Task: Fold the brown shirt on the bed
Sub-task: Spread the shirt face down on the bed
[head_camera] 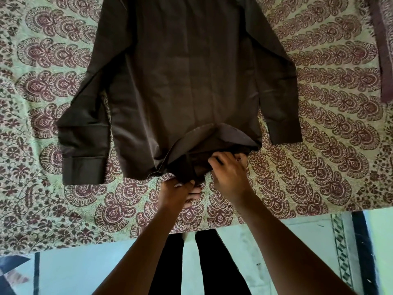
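Light soft, diffuse, daylight-like; no hard shadows. Brown shirt (187, 81) reads very dark, creases faint, folds near the hem lost in shade. Pale floor (74, 273) brightest, slight sheen. Wide-angle bowing of bed (42, 209) edge. Mild softness at corners; centre sharp.

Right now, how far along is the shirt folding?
Early on. Done: the brown shirt lies spread flat on the patterned bedspread, sleeves out to both sides. In hand: the left hand and right hand grip the bunched hem at the near edge. Left: no sleeve or body fold shows yet.
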`<state>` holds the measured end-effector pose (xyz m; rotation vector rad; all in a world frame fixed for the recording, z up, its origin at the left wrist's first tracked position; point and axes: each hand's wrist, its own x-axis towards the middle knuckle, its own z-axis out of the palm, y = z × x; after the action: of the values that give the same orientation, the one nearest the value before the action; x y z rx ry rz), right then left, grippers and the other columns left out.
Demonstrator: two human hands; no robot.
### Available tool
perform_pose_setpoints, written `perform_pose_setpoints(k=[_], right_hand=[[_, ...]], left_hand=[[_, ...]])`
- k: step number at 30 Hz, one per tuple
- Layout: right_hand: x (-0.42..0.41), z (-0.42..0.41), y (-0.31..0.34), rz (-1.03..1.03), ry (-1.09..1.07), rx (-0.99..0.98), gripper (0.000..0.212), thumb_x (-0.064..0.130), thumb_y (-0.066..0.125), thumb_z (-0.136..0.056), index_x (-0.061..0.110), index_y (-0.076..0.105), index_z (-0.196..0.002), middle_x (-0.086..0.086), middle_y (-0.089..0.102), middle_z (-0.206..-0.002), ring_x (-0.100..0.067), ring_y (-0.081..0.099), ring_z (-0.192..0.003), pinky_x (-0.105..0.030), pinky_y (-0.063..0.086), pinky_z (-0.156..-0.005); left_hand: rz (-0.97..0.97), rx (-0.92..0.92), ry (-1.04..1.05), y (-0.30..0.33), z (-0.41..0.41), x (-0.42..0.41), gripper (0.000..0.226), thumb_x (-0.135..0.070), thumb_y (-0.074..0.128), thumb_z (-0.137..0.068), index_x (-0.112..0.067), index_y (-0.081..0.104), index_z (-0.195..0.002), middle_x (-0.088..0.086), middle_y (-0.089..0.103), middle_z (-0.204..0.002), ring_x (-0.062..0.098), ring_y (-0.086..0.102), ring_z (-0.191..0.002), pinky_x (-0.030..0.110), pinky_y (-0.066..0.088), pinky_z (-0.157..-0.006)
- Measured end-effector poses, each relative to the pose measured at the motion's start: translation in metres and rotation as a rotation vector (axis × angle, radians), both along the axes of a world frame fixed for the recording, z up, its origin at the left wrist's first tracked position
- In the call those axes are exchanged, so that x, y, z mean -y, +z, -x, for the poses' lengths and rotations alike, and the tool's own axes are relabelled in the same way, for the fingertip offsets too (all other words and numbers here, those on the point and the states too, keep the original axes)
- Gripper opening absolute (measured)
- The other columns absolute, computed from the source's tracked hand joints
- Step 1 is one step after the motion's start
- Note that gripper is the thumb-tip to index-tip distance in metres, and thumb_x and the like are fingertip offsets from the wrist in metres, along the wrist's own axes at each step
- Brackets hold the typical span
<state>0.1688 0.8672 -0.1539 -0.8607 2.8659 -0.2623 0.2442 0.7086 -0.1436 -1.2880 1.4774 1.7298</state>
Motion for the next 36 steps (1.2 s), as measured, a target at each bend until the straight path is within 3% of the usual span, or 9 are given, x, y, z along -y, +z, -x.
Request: perform_pose_setpoints(k=[8,11,15,18,21,26,29,31,36], right_hand=[[-0.023,-0.023,-0.022,0.087,0.07,-0.009,0.025,0.024,0.055,-0.09,0.017,0.073,-0.106,-0.008,0.06,-0.132,-0.028,0.058,-0.124,-0.053,0.038,-0.097],[-0.03,-0.035,-0.025,0.063,0.059,0.017,0.028,0.025,0.055,-0.089,0.018,0.072,-0.111,-0.007,0.056,-0.141,-0.028,0.054,-0.131,-0.056,0.038,-0.098],[-0.029,-0.035,-0.018,0.116,0.009,-0.051,0.028,0.026,0.062,-0.086,0.022,0.074,-0.111,-0.005,0.061,-0.134,-0.026,0.056,-0.126,-0.051,0.034,-0.096],[-0.028,-0.026,-0.014,0.228,-0.212,-0.136,0.031,0.018,0.066,-0.083,0.017,0.07,-0.114,-0.01,0.059,-0.132,-0.031,0.053,-0.124,-0.036,0.026,-0.096],[-0.028,-0.007,-0.005,0.347,-0.649,-0.14,0.048,0.026,0.068,-0.086,0.015,0.057,-0.131,-0.017,0.045,-0.14,-0.037,0.042,-0.128,-0.044,0.041,-0.097],[-0.037,0.034,-0.015,0.58,-1.014,0.103,0.09,0.026,0.083,-0.078,0.019,0.032,-0.152,-0.021,0.033,-0.15,-0.04,0.042,-0.134,-0.048,0.05,-0.1],[-0.046,0.049,-0.015,0.833,-1.112,0.245,0.058,0.018,0.077,-0.085,0.011,0.051,-0.137,-0.016,0.063,-0.126,-0.026,0.064,-0.109,-0.041,0.057,-0.095],[-0.052,0.057,-0.012,0.79,-1.114,0.259,0.028,0.003,0.07,-0.088,0.003,0.068,-0.116,-0.014,0.072,-0.106,-0.021,0.067,-0.093,-0.04,0.058,-0.09],[-0.065,0.067,-0.006,0.813,-1.15,0.316,0.021,-0.006,0.059,-0.092,0.006,0.062,-0.108,-0.011,0.068,-0.103,-0.029,0.071,-0.1,-0.041,0.062,-0.085]], left_hand=[[0.048,-0.027,0.026,-0.01,-0.007,-0.007,0.012,-0.019,0.068,-0.098,-0.008,0.072,-0.099,0.011,0.079,-0.08,0.027,0.078,-0.077,0.028,0.052,-0.057],[0.107,-0.023,-0.036,-0.005,-0.016,-0.007,0.014,-0.015,0.071,-0.095,-0.011,0.071,-0.081,0.011,0.078,-0.075,0.029,0.078,-0.074,0.036,0.061,-0.064],[0.656,-0.261,-0.234,0.024,-0.03,-0.005,0.017,-0.008,0.065,-0.089,-0.016,0.072,-0.075,-0.009,0.068,-0.059,0.003,0.065,-0.047,0.015,0.049,-0.048],[1.03,-0.402,-0.251,0.037,-0.032,0.006,0.008,-0.015,0.065,-0.087,-0.015,0.062,-0.094,-0.002,0.058,-0.087,0.014,0.055,-0.072,0.03,0.047,-0.061],[1.101,-0.305,-0.289,0.031,-0.025,0.025,0.046,-0.025,0.073,-0.076,-0.016,0.051,-0.115,0.013,0.045,-0.118,0.033,0.045,-0.11,0.051,0.042,-0.093],[1.142,-0.396,-0.59,0.024,-0.014,0.044,0.07,-0.019,0.075,-0.069,-0.032,0.05,-0.133,0.01,0.036,-0.138,0.035,0.037,-0.124,0.059,0.038,-0.101],[1.218,-0.606,-0.756,0.024,-0.011,0.036,0.071,-0.016,0.069,-0.064,-0.028,0.056,-0.133,0.01,0.042,-0.14,0.035,0.041,-0.121,0.053,0.037,-0.096],[1.222,-0.749,-0.918,0.027,-0.006,0.022,0.066,-0.022,0.067,-0.065,-0.027,0.059,-0.131,0.005,0.048,-0.14,0.032,0.045,-0.122,0.049,0.036,-0.094],[1.14,-0.765,-1.134,0.001,0.006,-0.016,0.057,-0.03,0.074,-0.077,-0.017,0.061,-0.131,0.0,0.06,-0.134,0.024,0.053,-0.127,0.054,0.037,-0.099]])
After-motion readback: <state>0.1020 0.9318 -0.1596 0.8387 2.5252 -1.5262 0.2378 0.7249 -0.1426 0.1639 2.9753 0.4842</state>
